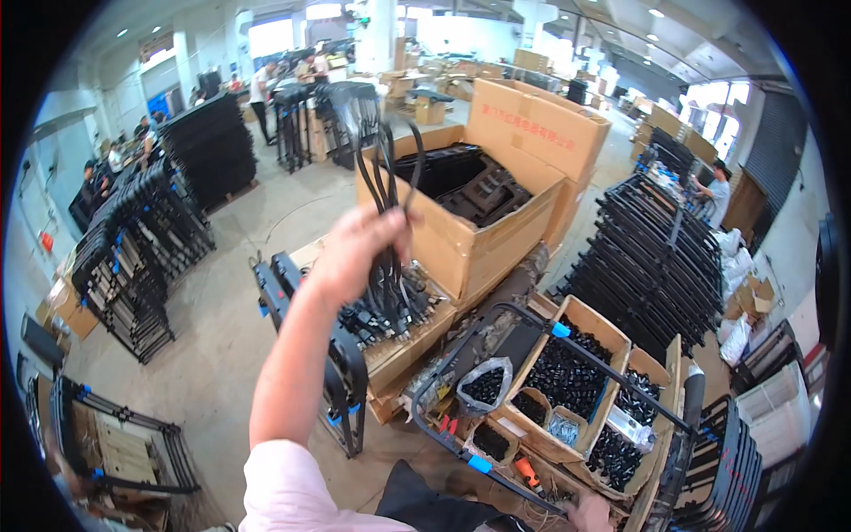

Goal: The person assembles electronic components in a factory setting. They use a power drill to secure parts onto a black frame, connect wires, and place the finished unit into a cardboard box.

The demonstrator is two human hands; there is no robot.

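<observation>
In the head view, the left hand [363,253] is closed round a bunch of black cables [385,182]; their loops rise above the fist, blurred at the top, and their plug ends hang under it. The right hand [589,514] shows only at the lower edge, well to the right of the left one and beside the near end of a black frame [620,376] with blue tape; I cannot tell how far open it is or whether it grips the bar.

The handling of the cables looks only partly done: one bunch is raised, while a pile [412,297] of others is left right below the left hand, on a low carton [403,379]. The bunch's ends overlap the pile, so whether they hang fully free is unclear.

Just beyond the left hand, to its right, a large open carton [510,253] holds black moulded parts [479,188]. Above and left of the right hand, under the frame's bars, a box [599,317] is well filled with small black pieces [567,368]. Smaller tubs in it hold more black bits and some silvery screws [565,429]. A clear bag [503,390] of black pieces sits left of that box. An orange-handled tool [530,474] lies nearer the right hand.
</observation>
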